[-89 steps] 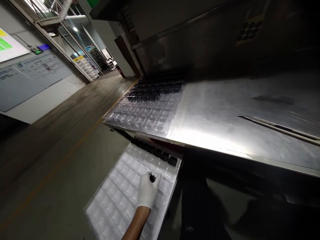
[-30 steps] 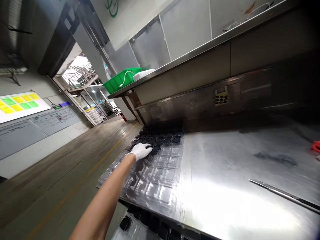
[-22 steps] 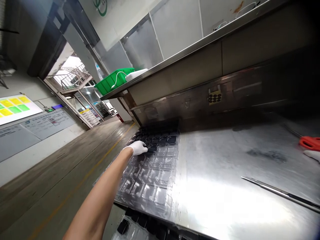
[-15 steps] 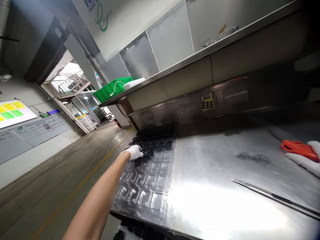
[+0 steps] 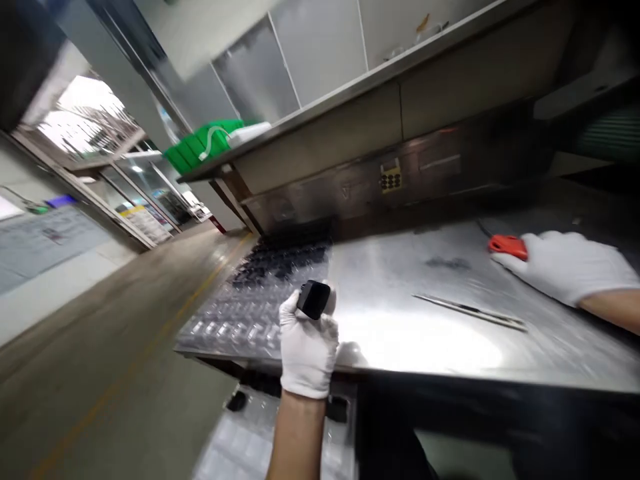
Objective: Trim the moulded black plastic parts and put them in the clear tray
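My left hand [image 5: 307, 343], in a white glove, grips a small black square part [image 5: 313, 299] above the bench's front edge. Behind it lies a clear plastic tray [image 5: 240, 317] with moulded pockets, and black parts [image 5: 280, 263] fill its far rows. Over at the right, my gloved right hand [image 5: 570, 263] is closed around a red-handled tool [image 5: 507, 246]. A thin dark stem seems to run from its front end, but its kind is unclear. The metal bench [image 5: 380, 287] lies under both hands.
A long thin metal tool [image 5: 470, 311] lies on the bench between my hands. Below the front edge stands another clear tray [image 5: 240, 440] with some black pieces. A green bin [image 5: 200, 147] sits on the shelf above, and a yellow holder [image 5: 391, 179] is on the back panel.
My left hand has come from the tray's pockets toward me and right, with a black part now visible in it. My right hand has come further into view with the red-handled tool. The view has shifted.
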`<state>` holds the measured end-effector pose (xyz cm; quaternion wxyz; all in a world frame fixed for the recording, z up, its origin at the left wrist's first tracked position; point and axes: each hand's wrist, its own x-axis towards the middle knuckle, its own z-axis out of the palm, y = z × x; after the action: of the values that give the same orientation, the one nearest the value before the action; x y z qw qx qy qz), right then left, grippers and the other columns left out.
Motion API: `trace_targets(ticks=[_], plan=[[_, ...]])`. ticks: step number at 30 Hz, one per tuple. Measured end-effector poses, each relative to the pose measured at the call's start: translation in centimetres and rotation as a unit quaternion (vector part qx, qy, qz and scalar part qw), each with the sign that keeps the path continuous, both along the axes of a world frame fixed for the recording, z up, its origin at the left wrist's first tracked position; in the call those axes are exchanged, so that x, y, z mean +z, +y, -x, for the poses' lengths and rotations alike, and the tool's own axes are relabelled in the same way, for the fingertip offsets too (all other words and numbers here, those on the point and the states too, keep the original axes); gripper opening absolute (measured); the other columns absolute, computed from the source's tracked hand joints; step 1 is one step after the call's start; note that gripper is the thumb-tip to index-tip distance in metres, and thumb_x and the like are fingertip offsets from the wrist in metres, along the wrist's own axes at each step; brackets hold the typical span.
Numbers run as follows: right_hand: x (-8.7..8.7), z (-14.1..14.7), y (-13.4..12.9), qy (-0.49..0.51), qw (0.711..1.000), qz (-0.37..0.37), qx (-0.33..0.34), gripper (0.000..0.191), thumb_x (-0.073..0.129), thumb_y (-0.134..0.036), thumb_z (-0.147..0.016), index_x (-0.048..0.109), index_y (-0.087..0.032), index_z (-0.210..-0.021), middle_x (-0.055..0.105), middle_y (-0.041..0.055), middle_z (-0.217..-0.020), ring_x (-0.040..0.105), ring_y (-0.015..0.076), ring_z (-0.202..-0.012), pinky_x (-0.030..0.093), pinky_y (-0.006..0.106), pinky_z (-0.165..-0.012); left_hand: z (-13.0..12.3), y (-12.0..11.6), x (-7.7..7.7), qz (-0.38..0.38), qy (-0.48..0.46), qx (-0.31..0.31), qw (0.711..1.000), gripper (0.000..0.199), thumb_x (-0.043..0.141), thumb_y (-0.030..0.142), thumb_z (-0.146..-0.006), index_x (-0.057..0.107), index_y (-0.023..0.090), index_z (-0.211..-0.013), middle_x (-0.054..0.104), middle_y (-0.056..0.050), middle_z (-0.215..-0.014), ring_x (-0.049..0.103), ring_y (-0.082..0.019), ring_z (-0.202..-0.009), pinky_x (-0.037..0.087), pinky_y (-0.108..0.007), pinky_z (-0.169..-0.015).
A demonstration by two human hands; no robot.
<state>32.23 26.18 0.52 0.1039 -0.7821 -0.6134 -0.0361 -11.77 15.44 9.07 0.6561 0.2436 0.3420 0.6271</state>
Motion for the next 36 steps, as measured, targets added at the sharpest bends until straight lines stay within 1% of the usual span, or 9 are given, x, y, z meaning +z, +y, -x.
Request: trace_targets(ticks=[2,4,7,11,15,18,24,29,36], plan=[[1.8,1.5,-1.2,-0.061,0.998,0.020,-0.012,0.055,0.044,-0.071,-0.105,0.059,-0.019,-0.101,0.052,0.0120,-0.096,0.039,0.0215,-0.070,0.026,0.035,-0.065,-4.2,-2.4,-1.8,0.043,-0.179,-0.026,0.983,0.020,0.056,0.036,-0.089,0.067,0.019,-0.090,0.069,-0.008,-0.115,0.069,-0.015,-0.095,0.049,-0.011,-0.048],[2.4,2.3,-1.8,-0.097,0.995,0.031,-0.015,0.059,0.039,-0.071,-0.106,0.060,-0.016,-0.109,0.052,0.0128,-0.096,0.042,0.0222,-0.075,0.026,0.034,-0.066,-7.5,-4.3,-3.1,0.080,-0.278,-0.037,0.957,0.022,0.054,0.037,-0.090,0.066,0.018,-0.085,0.069,-0.007,-0.113,0.067,-0.014,-0.081,0.044,-0.013,-0.041],[2.1,2.2,-2.1,-0.124,0.991,0.041,-0.004,0.067,0.032,-0.072,-0.107,0.059,-0.012,-0.115,0.051,0.0145,-0.098,0.044,0.0232,-0.080,0.025,0.035,-0.067,-10.8,-6.5,-4.6,0.137,-0.335,-0.043,0.931,0.024,0.053,0.036,-0.091,0.062,0.017,-0.082,0.068,-0.006,-0.100,0.060,-0.012,-0.066,0.038,-0.016,-0.036],[2.0,1.7,-2.2,-0.132,0.990,0.041,0.006,0.073,0.027,-0.073,-0.108,0.060,-0.009,-0.115,0.051,0.0163,-0.099,0.046,0.0236,-0.084,0.025,0.035,-0.068,-12.7,-9.1,-5.9,0.174,-0.361,-0.064,0.914,0.017,0.055,0.030,-0.089,0.059,0.013,-0.085,0.060,-0.005,-0.087,0.049,-0.009,-0.057,0.034,-0.016,-0.034],[2.2,1.7,-2.2,-0.141,0.989,0.041,0.001,0.075,0.024,-0.074,-0.108,0.060,-0.008,-0.116,0.051,0.0183,-0.101,0.048,0.0253,-0.088,0.027,0.036,-0.068,-13.1,-10.4,-6.8,0.163,-0.389,-0.113,0.900,0.026,0.058,0.027,-0.087,0.062,0.013,-0.108,0.060,-0.005,-0.090,0.043,-0.008,-0.054,0.034,-0.016,-0.037],[2.1,1.8,-2.1,-0.153,0.987,0.047,-0.004,0.075,0.024,-0.074,-0.108,0.060,-0.009,-0.117,0.053,0.0185,-0.102,0.050,0.0266,-0.088,0.030,0.035,-0.068,-13.2,-10.8,-7.1,0.176,-0.354,-0.101,0.913,0.033,0.061,0.027,-0.087,0.062,0.012,-0.116,0.063,-0.007,-0.102,0.049,-0.008,-0.061,0.041,-0.016,-0.042],[1.9,1.9,-1.9,-0.199,0.977,0.066,-0.034,0.067,0.024,-0.073,-0.107,0.058,-0.016,-0.113,0.057,0.0141,-0.105,0.055,0.0299,-0.088,0.036,0.035,-0.060,-13.4,-11.9,-7.5,0.144,-0.151,-0.015,0.978,0.020,0.065,0.013,-0.088,0.066,0.013,-0.108,0.066,-0.011,-0.107,0.067,-0.019,-0.090,0.062,-0.028,-0.074],[2.0,1.9,-1.9,-0.219,0.971,0.086,-0.035,0.070,0.016,-0.075,-0.106,0.055,-0.018,-0.116,0.056,0.0137,-0.108,0.056,0.0309,-0.090,0.036,0.035,-0.058,-13.1,-12.4,-8.3,0.151,-0.101,-0.006,0.983,0.019,0.051,0.013,-0.099,0.065,0.011,-0.112,0.067,-0.015,-0.114,0.069,-0.027,-0.106,0.065,-0.030,-0.076],[2.2,1.8,-2.1,-0.226,0.968,0.102,-0.032,0.067,0.016,-0.074,-0.107,0.054,-0.019,-0.116,0.055,0.0133,-0.108,0.054,0.0293,-0.090,0.035,0.036,-0.059,-12.6,-12.6,-8.6,0.200,-0.051,-0.007,0.978,0.028,0.069,-0.005,-0.081,0.063,0.012,-0.104,0.065,-0.013,-0.116,0.069,-0.031,-0.108,0.067,-0.031,-0.075]])
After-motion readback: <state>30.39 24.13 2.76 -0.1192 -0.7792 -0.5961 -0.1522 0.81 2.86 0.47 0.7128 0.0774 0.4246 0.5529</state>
